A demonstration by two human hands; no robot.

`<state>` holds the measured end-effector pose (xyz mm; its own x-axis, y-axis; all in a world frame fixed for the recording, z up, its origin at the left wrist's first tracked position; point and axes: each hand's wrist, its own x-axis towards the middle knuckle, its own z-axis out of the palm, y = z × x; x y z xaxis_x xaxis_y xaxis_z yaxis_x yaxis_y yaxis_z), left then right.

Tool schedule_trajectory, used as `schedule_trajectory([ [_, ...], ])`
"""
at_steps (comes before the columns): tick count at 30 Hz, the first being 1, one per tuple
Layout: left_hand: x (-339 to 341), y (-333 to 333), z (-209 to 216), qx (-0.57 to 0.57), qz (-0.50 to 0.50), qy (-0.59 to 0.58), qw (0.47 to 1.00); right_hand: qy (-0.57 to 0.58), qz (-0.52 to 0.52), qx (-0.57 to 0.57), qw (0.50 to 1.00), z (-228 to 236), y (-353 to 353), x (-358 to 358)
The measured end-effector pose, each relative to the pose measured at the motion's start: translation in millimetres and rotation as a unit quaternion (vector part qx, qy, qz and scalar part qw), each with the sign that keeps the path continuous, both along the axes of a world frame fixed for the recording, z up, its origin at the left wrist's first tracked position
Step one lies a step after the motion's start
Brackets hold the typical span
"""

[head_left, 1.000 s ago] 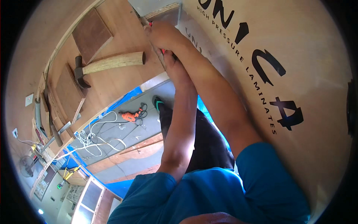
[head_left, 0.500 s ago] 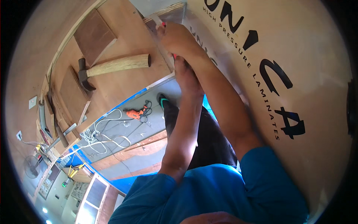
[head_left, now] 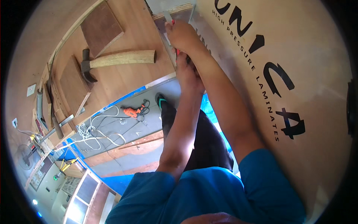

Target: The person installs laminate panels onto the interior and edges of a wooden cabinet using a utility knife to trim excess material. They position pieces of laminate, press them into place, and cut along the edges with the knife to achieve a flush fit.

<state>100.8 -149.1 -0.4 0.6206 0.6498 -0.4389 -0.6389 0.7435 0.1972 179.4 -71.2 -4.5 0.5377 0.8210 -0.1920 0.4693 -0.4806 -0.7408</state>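
My right hand is closed around a tool with a flat grey blade and red parts on its handle. The blade sticks out past the fingers at the top, close to the edge of a wooden panel. Just below, my left hand is closed too, around the lower end of the red and black handle; its fingers are partly hidden by my right wrist. To the left, a claw hammer with a pale wooden handle lies on the plywood surface.
A large printed laminate sheet stands along my right side. Wood offcuts and a second wooden-handled tool lie on the plywood. An orange power tool and a tangled white cable are on the floor below.
My view has turned slightly, so the hammer and offcuts appear a little further right. Both hands keep their grip, and more of the grey blade shows above the right one.
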Motion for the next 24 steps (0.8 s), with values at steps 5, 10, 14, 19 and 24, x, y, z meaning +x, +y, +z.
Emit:
schedule_trajectory([
  [5,-6,-2,2,-0.059,0.004,0.102,0.993,-0.014,-0.018,0.024,0.999,-10,3,-1],
  [10,-7,2,5,-0.033,0.022,0.035,0.999,-0.01,0.013,-0.02,1.0,-10,5,1],
  [14,-7,2,10,-0.039,-0.002,0.064,0.997,-0.018,-0.005,-0.008,1.0,-3,2,-6],
  [19,-7,2,12,-0.085,0.02,0.076,0.993,0.069,-0.011,-0.067,0.995,7,2,-6],
  [24,-6,-2,11,-0.061,0.024,0.108,0.992,-0.009,-0.007,-0.019,1.0,2,3,-6],
])
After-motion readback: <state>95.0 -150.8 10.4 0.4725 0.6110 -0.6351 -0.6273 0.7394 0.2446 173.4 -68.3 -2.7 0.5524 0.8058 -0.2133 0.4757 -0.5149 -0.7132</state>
